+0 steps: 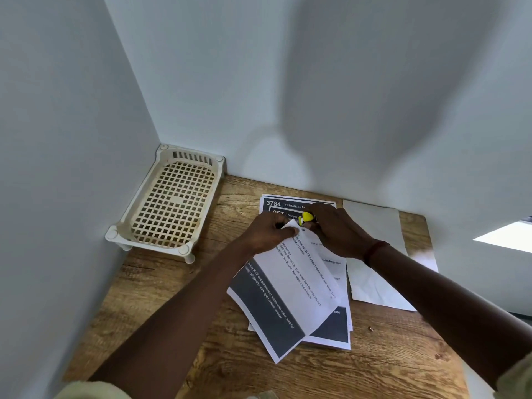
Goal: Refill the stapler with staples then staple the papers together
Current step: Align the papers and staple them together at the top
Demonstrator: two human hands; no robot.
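Observation:
A stack of printed papers with dark grey bands lies fanned on the wooden table. My left hand pinches the upper corner of the top sheets, lifting it slightly. Beside it my right hand grips a small yellow stapler, whose nose sits at that paper corner. Most of the stapler is hidden inside my fingers. A single loose staple piece lies on the table to the right of the stack.
A cream plastic lattice tray stands in the back left corner against the walls. Blank white sheets lie to the right of the stack. White walls close the table at the back and left.

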